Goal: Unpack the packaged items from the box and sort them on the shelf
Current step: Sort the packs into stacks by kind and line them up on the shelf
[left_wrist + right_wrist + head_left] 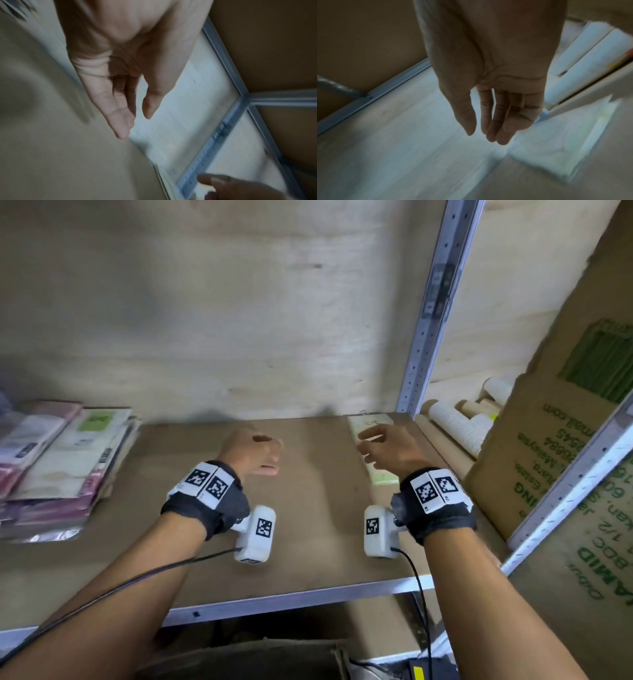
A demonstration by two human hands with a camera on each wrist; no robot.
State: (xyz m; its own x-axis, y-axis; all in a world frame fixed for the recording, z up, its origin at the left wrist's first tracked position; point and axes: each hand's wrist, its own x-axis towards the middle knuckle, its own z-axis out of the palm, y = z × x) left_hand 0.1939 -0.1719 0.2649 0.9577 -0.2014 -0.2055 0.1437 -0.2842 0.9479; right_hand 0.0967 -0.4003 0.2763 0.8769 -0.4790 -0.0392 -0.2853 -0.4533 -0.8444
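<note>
Hands [251, 451] [388, 451] seemingly empty above shelf [308, 525].

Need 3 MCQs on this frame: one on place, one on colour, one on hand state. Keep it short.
1. Where does the flat pale green-edged packet lie on the brown shelf board?
A. back right corner
B. front left edge
C. on the stack of packets

2. What colour is the label on top of the stack of flat packaged items at the shelf's left end?
A. blue
B. bright green
C. orange

3. What is the left hand holding?
A. a packet
B. a cup
C. nothing

Key: 1 A, the packet sits beside the grey metal upright, under the right hand. 2 B, the head view shows a green patch on the top packet. 3 C, the left wrist view shows relaxed fingers with nothing between them.
</note>
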